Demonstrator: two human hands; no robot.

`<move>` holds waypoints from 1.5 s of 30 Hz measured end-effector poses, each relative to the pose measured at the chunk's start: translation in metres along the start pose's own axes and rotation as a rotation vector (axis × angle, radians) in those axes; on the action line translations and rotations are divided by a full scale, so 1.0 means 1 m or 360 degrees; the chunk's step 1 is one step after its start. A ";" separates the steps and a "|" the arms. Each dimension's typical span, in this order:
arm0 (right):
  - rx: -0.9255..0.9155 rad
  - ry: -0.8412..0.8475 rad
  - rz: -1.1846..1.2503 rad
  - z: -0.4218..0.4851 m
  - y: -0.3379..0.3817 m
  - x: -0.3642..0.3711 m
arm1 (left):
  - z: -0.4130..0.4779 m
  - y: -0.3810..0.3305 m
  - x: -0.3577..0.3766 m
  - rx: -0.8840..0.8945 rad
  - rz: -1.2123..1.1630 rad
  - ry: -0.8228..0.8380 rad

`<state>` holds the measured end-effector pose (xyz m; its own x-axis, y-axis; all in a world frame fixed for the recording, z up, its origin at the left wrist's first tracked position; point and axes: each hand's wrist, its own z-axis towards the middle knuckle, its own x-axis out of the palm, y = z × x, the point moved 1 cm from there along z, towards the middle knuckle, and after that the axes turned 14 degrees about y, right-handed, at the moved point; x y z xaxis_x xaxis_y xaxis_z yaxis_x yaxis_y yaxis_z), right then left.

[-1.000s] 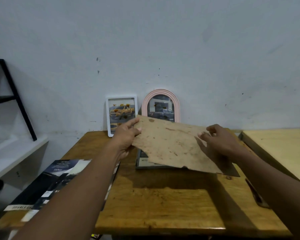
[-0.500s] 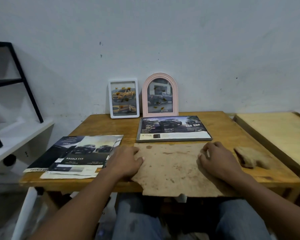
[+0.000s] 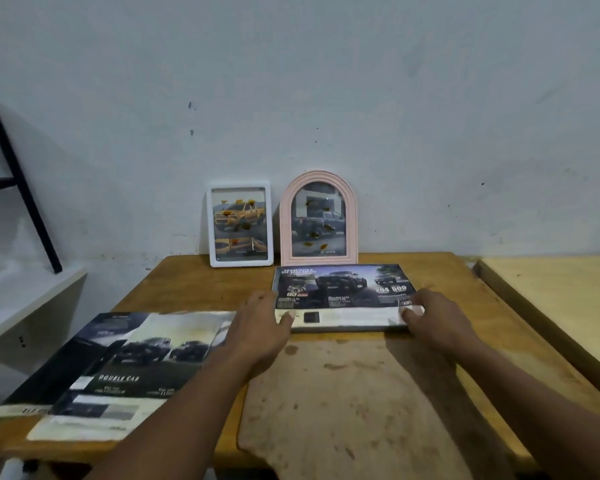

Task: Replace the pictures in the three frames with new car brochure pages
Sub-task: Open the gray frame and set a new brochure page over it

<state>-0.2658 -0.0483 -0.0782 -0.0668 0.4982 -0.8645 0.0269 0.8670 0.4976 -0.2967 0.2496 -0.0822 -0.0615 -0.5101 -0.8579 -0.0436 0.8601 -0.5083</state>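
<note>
Where brochures lie left, stained board nearest

You have a brown wooden table under your left hand and right hand. Far to their left are a white shelf and a black stand. Just to the right is a pale table.

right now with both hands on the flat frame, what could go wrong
The backing board overhangs the table's near edge beneath the forearms; a nudge could drop it. The pink arched frame stands against the wall just behind the flat frame, so pushing that back may topple it.
</note>
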 end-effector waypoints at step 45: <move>0.0312 -0.0317 -0.0276 0.058 -0.141 -0.099 | 0.078 -0.170 0.109 0.0846 0.0563 0.0462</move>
<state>-0.2055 -0.2196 -0.0673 0.1089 0.3185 -0.9416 0.2249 0.9148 0.3355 -0.2182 0.0486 -0.0953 -0.2488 -0.1166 -0.9615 0.5174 0.8232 -0.2337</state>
